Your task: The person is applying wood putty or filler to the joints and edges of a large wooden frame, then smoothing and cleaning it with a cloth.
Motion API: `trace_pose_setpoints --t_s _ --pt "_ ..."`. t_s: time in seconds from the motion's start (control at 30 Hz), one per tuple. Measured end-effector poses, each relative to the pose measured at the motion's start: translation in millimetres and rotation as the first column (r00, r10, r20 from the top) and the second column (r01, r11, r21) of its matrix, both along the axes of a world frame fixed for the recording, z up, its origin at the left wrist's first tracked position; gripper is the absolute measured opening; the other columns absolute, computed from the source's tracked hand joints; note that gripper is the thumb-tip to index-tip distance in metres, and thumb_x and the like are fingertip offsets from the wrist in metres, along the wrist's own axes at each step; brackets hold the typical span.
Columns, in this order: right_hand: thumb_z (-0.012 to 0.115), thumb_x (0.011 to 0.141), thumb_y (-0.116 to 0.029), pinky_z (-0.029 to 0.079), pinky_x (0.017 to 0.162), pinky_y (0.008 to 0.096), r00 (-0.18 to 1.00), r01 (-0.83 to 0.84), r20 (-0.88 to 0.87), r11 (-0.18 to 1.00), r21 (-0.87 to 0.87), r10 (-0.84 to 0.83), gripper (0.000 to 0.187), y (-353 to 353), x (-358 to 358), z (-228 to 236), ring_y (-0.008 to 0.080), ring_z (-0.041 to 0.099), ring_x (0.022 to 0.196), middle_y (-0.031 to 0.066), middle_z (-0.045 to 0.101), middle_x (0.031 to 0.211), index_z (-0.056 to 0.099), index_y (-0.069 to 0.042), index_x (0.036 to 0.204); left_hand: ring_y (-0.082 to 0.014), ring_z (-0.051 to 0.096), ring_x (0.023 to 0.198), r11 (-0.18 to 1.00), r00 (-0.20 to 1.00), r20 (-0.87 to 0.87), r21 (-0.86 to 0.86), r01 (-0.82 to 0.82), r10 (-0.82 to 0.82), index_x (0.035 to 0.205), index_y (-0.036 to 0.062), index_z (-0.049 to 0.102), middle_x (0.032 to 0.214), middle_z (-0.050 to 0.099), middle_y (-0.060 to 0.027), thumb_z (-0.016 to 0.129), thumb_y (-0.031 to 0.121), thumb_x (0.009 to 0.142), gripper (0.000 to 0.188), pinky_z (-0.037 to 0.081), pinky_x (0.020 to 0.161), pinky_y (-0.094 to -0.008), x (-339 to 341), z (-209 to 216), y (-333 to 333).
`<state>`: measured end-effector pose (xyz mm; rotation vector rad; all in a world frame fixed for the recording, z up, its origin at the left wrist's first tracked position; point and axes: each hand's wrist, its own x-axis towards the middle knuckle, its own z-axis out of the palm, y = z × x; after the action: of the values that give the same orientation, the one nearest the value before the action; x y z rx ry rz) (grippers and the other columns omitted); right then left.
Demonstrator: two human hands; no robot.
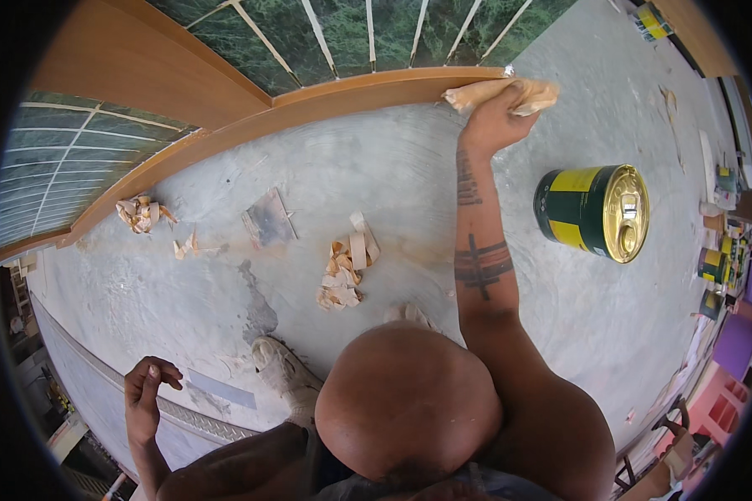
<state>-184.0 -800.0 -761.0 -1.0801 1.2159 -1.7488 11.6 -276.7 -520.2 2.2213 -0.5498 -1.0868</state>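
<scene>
My right hand (pixel 495 125) reaches far forward, closed around a folded cream cloth (pixel 540 97). The cloth lies against the right end of a brown wooden trim (pixel 368 92), which runs along the bottom of a green marble-patterned panel (pixel 347 42) with pale lines. Part of the cloth is hidden under my fingers. At the lower left, my left hand (pixel 149 391) is raised off the floor with loosely bent fingers, and nothing shows in it. Right of my right forearm, a green and yellow can (pixel 572 204) with a gold lid rests on its side or tilted; I cannot tell which.
Crumpled masking tape (pixel 342 271) lies on the grey floor (pixel 409 184), with another wad (pixel 140 215) by the left trim. A flat square plate (pixel 269 219) is between them. More cans (pixel 713 265) and a pink plastic item (pixel 718 401) stand along the right side.
</scene>
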Motion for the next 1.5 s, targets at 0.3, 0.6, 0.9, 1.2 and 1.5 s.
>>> trace_pose_setpoints --t_s 0.3,0.6,0.9,1.2,1.5 --pt "0.058 0.106 -0.018 0.047 0.102 0.0351 0.998 0.052 -0.047 0.998 0.030 -0.050 0.038 -12.9 -16.3 1.6 0.0264 0.060 0.120 0.0182 0.061 0.125 0.050 0.004 0.136 -0.0171 0.064 0.076 0.996 0.996 0.022 0.001 0.088 -0.088 0.093 -0.0025 0.066 0.085 0.069 -0.0105 0.048 0.028 0.110 0.039 0.050 0.077 -0.0322 2.2 -2.3 -29.2" --pt "0.056 0.108 -0.029 0.053 0.093 0.0364 0.934 -0.313 0.257 0.916 0.252 0.249 0.039 39.6 -53.0 -2.7 0.0182 0.063 0.105 0.0100 0.062 0.124 0.053 -0.001 0.135 -0.0137 0.064 0.075 0.864 0.927 -0.137 0.335 0.375 -0.349 0.099 -0.0035 0.069 0.087 0.072 -0.0090 0.055 0.020 0.108 0.029 0.053 0.071 -0.0318 6.8 -4.1 2.3" --pt "0.055 0.106 -0.024 0.051 0.107 0.0484 -0.018 -0.983 0.673 -0.137 0.124 0.739 0.054 201.7 -36.3 46.0 0.0343 0.058 0.131 0.0175 0.057 0.141 0.036 -0.003 0.152 -0.0250 0.056 0.124 0.968 0.804 -0.578 -0.252 -0.012 -0.140 0.146 0.0082 0.054 0.138 0.060 -0.0101 0.031 0.054 0.111 0.062 0.043 0.110 -0.0421 -48.5 -202.3 -142.1" --pt "0.073 0.093 -0.006 0.052 0.071 0.0317 0.002 -0.670 -0.497 0.370 0.644 0.868 0.022 153.0 -40.4 66.0 0.0213 0.066 0.080 0.0154 0.070 0.102 0.071 0.001 0.113 -0.0369 0.045 0.144 0.394 -0.230 -0.833 0.015 -0.919 -0.503 0.155 0.0050 0.042 0.157 0.045 -0.0188 0.038 0.074 0.099 0.089 0.033 0.121 -0.0539 -144.0 -248.9 -213.1" --pt "0.069 0.100 -0.021 0.052 0.096 0.0390 0.199 -0.400 -0.929 0.891 0.214 0.312 0.037 74.4 -167.5 159.5 0.0266 0.065 0.110 0.0169 0.068 0.124 0.066 -0.004 0.132 -0.0406 0.045 0.143 0.245 -0.181 -0.767 0.032 -0.969 -0.616 0.155 0.0092 0.042 0.159 0.043 -0.0189 0.036 0.060 0.105 0.072 0.036 0.117 -0.0614 -117.0 -240.6 -171.6"
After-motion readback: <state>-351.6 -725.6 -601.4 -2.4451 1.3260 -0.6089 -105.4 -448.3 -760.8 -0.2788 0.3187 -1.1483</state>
